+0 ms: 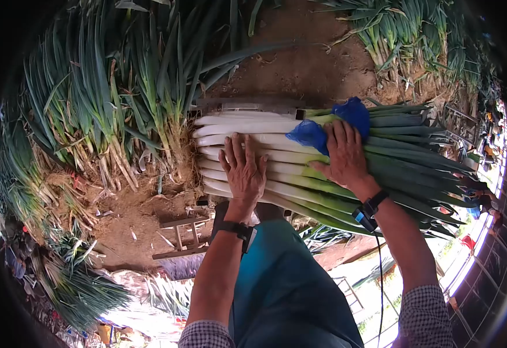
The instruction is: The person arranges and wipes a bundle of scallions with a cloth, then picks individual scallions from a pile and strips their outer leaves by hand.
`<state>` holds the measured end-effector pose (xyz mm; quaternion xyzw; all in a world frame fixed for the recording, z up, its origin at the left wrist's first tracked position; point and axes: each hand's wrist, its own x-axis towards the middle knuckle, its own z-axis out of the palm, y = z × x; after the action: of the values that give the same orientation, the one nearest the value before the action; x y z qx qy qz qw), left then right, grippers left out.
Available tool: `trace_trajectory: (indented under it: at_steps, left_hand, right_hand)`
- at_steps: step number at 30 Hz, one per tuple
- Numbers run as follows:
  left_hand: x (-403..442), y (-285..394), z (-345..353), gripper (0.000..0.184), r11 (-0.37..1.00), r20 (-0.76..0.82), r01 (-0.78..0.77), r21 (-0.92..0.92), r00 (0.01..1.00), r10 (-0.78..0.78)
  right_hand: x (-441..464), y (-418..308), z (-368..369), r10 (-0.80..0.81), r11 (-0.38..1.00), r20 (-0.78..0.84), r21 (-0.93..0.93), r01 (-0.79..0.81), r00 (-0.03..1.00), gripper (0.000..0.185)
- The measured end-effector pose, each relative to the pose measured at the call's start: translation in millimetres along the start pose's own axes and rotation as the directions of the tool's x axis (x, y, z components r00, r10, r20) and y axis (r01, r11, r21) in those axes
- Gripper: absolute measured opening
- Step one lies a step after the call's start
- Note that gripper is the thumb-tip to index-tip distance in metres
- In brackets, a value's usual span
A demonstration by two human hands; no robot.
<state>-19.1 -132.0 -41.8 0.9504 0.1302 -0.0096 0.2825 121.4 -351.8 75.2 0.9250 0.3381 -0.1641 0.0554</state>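
A wide bundle of large green onions (300, 188) lies across the middle, white stalks to the left and green leaves to the right. My left hand (245, 171) rests on the white stalks, palm down with its fingers apart. Farther right, my right hand (343, 156) lies spread over the place where the stalks turn green. Touching its fingers is a blue piece of thin material (353, 116), which stretches over the bundle's far side. Both wrists wear dark bands.
More green onions (102, 87) stand in rows at the upper left, with others (401, 29) at the upper right. A small wooden stool or frame (181, 235) is on the soil left of my legs. People (482, 194) are at the far right edge.
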Motion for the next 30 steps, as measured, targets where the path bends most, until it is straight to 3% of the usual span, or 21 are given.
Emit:
trace_trajectory:
  at_steps: [1,5,8,10,12,14,15,16,18,22,23,26,30]
  left_hand:
    - [0,-2,-2,0.065,1.0,0.009,0.005,-0.017,1.0,-0.005]
    - [4,-25,-5,0.069,0.993,-0.217,0.076,-0.093,0.972,-0.095]
    - [15,-28,4,0.069,0.975,-0.144,0.221,-0.003,0.965,-0.22]
    - [8,-31,6,0.068,0.978,-0.168,0.208,-0.008,0.964,-0.206]
    - [9,-32,8,0.067,0.989,-0.216,0.15,0.001,0.965,-0.146]
    - [5,-29,4,0.065,0.995,-0.15,0.072,0.075,0.987,-0.061]
    - [8,-19,-2,0.061,1.0,-0.165,-0.004,0.006,0.986,0.005]
    - [13,-9,-4,0.058,0.995,-0.186,-0.079,-0.058,0.98,0.067]
    - [18,6,-3,0.053,0.988,-0.233,-0.102,-0.119,0.97,0.072]
    - [19,6,3,0.043,0.989,-0.293,-0.099,-0.111,0.954,0.062]
    - [18,6,3,0.035,0.985,-0.322,-0.111,-0.13,0.944,0.064]
    - [19,7,0,0.03,0.981,-0.298,-0.092,-0.168,0.954,0.039]
    - [19,1,9,0.028,0.984,-0.291,-0.064,-0.167,0.957,0.013]
  right_hand:
    - [-2,-1,3,0.002,1.0,-0.009,-0.012,-0.002,1.0,0.097]
    - [0,-4,3,0.012,1.0,-0.013,-0.011,-0.012,1.0,0.097]
    - [2,-3,11,0.008,1.0,-0.018,-0.002,-0.008,1.0,0.096]
    - [-2,-5,10,0.012,1.0,-0.025,-0.017,-0.013,1.0,0.097]
    - [3,-1,2,-0.027,0.998,-0.046,0.051,0.029,0.999,0.089]
    - [0,9,-5,-0.054,0.988,-0.035,0.141,0.058,0.998,0.083]
    - [1,13,-9,-0.058,0.967,-0.08,0.242,0.076,0.995,0.063]
    - [2,25,-8,-0.056,0.95,-0.074,0.304,0.077,0.996,0.058]
    - [8,37,0,-0.044,0.894,-0.074,0.441,0.072,0.996,0.047]
    - [19,47,-21,0.141,0.844,-0.213,0.536,-0.005,0.967,0.024]
    - [18,44,-33,0.124,0.873,-0.312,0.485,0.046,0.942,0.025]
    - [4,41,-47,-0.092,0.921,-0.187,0.357,0.155,0.978,0.032]
    - [-17,14,-24,-0.13,0.964,-0.091,0.222,0.148,0.987,0.037]
